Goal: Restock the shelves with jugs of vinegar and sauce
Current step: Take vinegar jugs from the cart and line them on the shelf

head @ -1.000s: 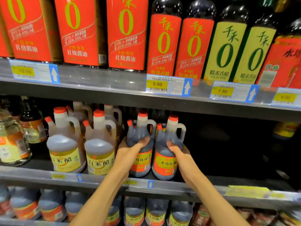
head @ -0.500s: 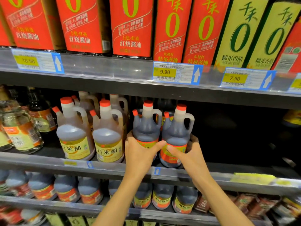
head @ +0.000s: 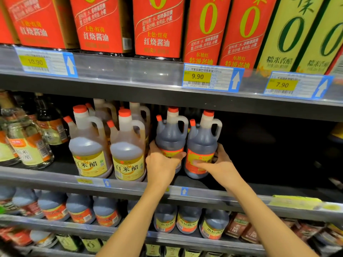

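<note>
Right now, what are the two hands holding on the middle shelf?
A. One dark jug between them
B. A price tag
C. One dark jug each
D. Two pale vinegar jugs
C: the left hand grips one dark jug and the right hand grips the dark jug beside it.

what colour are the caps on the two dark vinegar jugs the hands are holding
Orange-red, on both the main cap and the small spout cap; seen in the head view.
</note>
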